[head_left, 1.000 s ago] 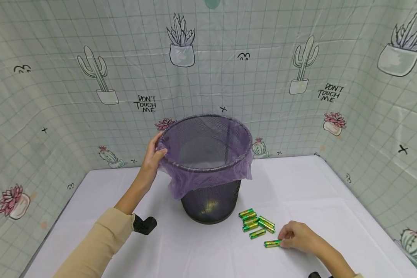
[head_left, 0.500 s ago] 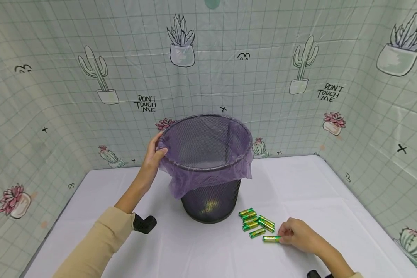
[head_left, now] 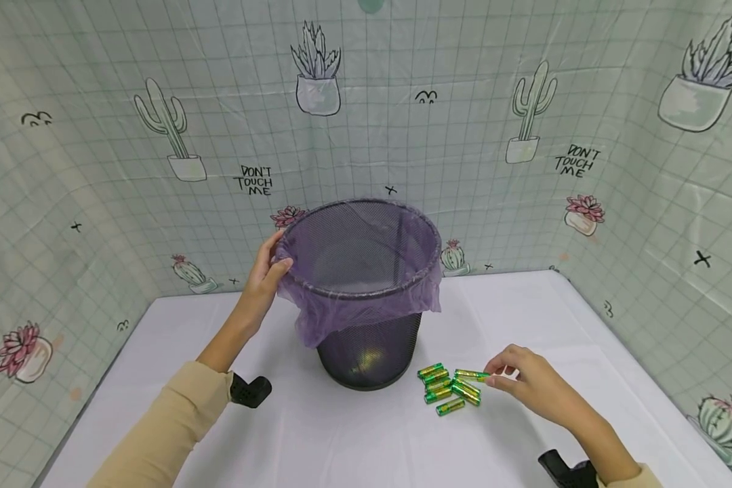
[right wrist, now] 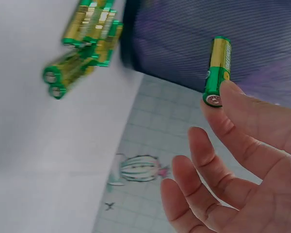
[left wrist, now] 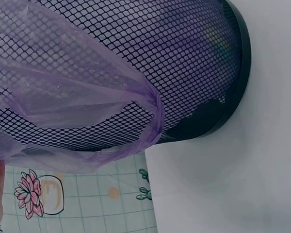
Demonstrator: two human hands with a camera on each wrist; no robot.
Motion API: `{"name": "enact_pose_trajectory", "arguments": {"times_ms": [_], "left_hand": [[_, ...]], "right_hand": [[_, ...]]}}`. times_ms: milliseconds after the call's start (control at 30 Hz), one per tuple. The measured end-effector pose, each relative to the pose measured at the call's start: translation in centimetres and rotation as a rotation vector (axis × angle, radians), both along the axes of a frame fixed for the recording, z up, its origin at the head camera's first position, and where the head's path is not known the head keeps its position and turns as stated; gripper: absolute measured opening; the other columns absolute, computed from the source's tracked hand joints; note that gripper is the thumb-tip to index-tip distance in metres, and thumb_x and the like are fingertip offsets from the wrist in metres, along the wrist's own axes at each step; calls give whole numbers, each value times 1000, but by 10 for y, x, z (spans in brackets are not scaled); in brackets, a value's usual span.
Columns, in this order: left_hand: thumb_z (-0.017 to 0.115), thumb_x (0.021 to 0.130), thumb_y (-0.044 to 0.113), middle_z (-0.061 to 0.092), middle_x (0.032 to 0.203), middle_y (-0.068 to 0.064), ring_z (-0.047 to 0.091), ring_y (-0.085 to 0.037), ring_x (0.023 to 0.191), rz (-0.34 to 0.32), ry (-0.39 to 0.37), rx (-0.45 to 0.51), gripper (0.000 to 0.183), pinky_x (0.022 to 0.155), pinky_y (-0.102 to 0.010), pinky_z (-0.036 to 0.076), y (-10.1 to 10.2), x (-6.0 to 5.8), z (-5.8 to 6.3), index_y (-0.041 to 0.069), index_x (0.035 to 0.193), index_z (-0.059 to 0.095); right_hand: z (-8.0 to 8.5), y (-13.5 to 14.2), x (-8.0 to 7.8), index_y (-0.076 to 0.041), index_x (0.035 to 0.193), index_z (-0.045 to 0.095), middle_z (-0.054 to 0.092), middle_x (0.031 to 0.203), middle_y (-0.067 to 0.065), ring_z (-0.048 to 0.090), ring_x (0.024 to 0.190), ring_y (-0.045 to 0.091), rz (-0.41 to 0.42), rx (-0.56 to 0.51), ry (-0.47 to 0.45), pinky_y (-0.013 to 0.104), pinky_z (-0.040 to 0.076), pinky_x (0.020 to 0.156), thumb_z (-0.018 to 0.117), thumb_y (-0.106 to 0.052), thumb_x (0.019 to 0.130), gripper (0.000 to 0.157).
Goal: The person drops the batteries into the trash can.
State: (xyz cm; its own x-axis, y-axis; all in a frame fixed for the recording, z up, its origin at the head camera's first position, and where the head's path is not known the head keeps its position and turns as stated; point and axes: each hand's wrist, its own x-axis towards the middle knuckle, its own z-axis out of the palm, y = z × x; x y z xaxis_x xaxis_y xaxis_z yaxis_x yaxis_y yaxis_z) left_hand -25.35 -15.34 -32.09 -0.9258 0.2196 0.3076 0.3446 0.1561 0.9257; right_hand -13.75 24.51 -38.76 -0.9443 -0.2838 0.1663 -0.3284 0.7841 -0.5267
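Above a white-covered table (head_left: 341, 440), my right hand (head_left: 539, 388) pinches a green-and-gold battery (right wrist: 218, 68) near a cluster of more batteries (head_left: 438, 394). Between my hands stands a black mesh wastebasket (head_left: 369, 352), its purple liner (head_left: 366, 314) folded over the rim (head_left: 366, 295) my left hand (head_left: 263, 276) grips; cactus-print sheeting (head_left: 390, 135) hangs behind.

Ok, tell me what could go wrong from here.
The right hand pinches one battery near its end, so it might slip.
The other batteries lie loose and could roll if nudged.
The left hand grips the bin over its purple liner; a tug could drag that out of place.
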Motion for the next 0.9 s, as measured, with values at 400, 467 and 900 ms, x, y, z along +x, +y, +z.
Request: {"name": "enact_pose_trajectory", "arguments": {"times_ms": [400, 467, 900], "left_hand": [[41, 94, 22, 10, 154, -12, 11, -28, 142, -14, -27, -3, 62, 113, -52, 14, -4, 0, 3, 14, 149, 14], [41, 94, 22, 9, 155, -11, 11, -28, 142, -25, -43, 0, 62, 113, -52, 14, -5, 0, 4, 16, 150, 13], [41, 95, 20, 11, 154, -14, 18, -31, 140, -65, -66, 19, 62, 113, -53, 13, -6, 0, 6, 14, 150, 11]], "right_hand": [[58, -17, -2, -16, 90, 68, 60, 89, -8, 53, 84, 14, -42, -35, 221, 27, 46, 71, 66, -17, 85, 6], [67, -20, -4, -15, 91, 68, 60, 90, -7, 54, 84, 13, -51, -46, 246, 25, 46, 72, 66, -18, 85, 7], [110, -45, -17, -9, 101, 66, 62, 100, 4, 55, 90, 17, -123, -180, 245, 26, 45, 76, 60, -26, 90, 21]]}}
